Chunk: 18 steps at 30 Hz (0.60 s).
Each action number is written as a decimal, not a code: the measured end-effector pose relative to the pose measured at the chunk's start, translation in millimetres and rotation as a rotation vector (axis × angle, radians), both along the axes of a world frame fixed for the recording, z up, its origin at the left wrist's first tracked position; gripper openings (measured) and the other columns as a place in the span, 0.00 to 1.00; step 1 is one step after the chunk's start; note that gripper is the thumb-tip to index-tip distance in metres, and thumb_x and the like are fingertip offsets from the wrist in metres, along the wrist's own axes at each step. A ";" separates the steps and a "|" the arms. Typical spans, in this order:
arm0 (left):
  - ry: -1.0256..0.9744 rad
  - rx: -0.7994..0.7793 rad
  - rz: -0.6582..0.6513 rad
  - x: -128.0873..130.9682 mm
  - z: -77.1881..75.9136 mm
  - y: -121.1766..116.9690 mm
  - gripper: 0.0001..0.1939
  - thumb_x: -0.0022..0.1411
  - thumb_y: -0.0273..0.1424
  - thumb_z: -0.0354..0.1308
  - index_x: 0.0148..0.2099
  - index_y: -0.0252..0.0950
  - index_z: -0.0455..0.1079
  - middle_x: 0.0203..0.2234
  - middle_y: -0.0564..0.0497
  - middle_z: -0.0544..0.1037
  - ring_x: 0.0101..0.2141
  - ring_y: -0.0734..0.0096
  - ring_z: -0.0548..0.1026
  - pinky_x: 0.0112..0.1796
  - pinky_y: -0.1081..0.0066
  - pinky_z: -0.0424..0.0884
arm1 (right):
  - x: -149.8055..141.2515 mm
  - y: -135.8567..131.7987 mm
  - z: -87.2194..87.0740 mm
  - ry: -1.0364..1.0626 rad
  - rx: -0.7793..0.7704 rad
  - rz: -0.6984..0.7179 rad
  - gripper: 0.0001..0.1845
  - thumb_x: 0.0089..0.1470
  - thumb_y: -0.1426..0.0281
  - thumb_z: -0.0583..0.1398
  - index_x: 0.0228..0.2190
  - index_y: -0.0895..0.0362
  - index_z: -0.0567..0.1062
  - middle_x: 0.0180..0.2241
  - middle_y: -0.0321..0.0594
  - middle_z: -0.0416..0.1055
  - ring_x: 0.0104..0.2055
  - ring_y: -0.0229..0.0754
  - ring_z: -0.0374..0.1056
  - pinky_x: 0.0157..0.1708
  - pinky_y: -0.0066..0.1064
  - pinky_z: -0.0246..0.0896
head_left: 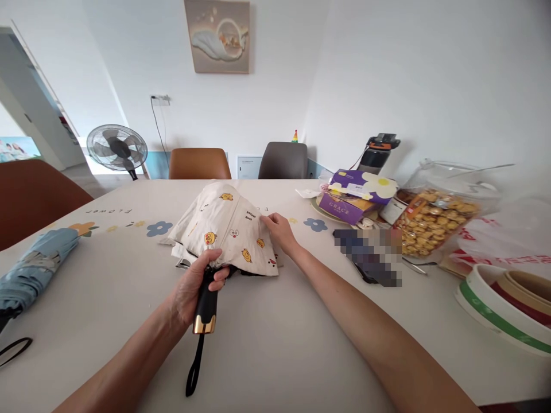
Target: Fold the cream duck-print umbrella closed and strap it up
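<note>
A cream folding umbrella [228, 229] printed with yellow ducks lies over the table in front of me, its canopy collapsed but loose and spread in folds. My left hand [198, 284] is wrapped around the top of its black handle [206, 307], which has a gold end and a black wrist strap [196, 367] hanging toward me. At the canopy's right side, my right hand [278, 230] pinches the edge of the fabric between thumb and fingers. The umbrella's shaft and ribs are mostly hidden under the cloth.
A furled blue umbrella [38, 267] lies at the left. Along the right stand purple boxes [348, 201], a black bottle [376, 154], a large snack jar [439, 212], a pixelated dark object [368, 258] and tape rolls [491, 304]. Chairs [200, 163] and a fan [118, 149] stand beyond the table.
</note>
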<state>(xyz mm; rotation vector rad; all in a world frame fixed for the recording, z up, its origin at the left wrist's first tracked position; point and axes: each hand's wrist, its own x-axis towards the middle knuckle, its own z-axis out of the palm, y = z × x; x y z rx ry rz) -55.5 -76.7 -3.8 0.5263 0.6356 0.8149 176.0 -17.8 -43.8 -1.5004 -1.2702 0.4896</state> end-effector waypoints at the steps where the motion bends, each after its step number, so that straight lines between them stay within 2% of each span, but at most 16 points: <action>1: 0.001 0.001 0.005 0.2 0.6 -0.4 0.07 0.56 0.25 0.56 0.35 0.35 0.59 0.21 0.58 0.59 0.15 0.87 0.54 0.10 0.86 0.53 | -0.3 0.0 0.9 0.005 -0.004 0.000 0.15 0.48 0.58 0.56 0.22 0.56 0.62 0.24 0.33 0.60 0.28 0.37 0.55 0.27 0.30 0.49; 7: 0.031 -0.015 0.033 1.5 2.5 -0.5 0.07 0.56 0.24 0.55 0.33 0.36 0.57 0.20 0.58 0.57 0.15 0.87 0.54 0.10 0.86 0.53 | 0.4 -1.7 12.0 0.067 0.054 -0.056 0.11 0.45 0.65 0.57 0.20 0.56 0.60 0.21 0.31 0.55 0.25 0.35 0.51 0.25 0.28 0.47; 10: 0.049 -0.031 0.035 1.4 2.5 -0.4 0.07 0.57 0.24 0.55 0.33 0.36 0.57 0.20 0.59 0.57 0.14 0.87 0.53 0.10 0.86 0.52 | -0.5 -0.2 16.5 0.227 0.091 -0.094 0.10 0.42 0.67 0.59 0.20 0.55 0.62 0.20 0.30 0.57 0.24 0.35 0.53 0.24 0.27 0.48; 14: 0.049 -0.053 0.021 0.3 1.4 0.4 0.07 0.58 0.25 0.54 0.33 0.36 0.57 0.19 0.59 0.55 0.14 0.87 0.52 0.10 0.85 0.52 | -5.3 3.3 15.0 0.624 -0.048 -0.047 0.09 0.40 0.66 0.62 0.23 0.56 0.66 0.21 0.33 0.64 0.24 0.37 0.61 0.23 0.28 0.55; 18: 0.006 -0.044 0.047 -0.6 0.5 4.4 0.06 0.58 0.24 0.53 0.34 0.35 0.57 0.21 0.58 0.57 0.15 0.86 0.54 0.10 0.86 0.52 | -10.8 3.6 5.8 0.841 -0.233 0.161 0.10 0.45 0.65 0.60 0.27 0.59 0.71 0.26 0.42 0.73 0.29 0.44 0.69 0.30 0.35 0.65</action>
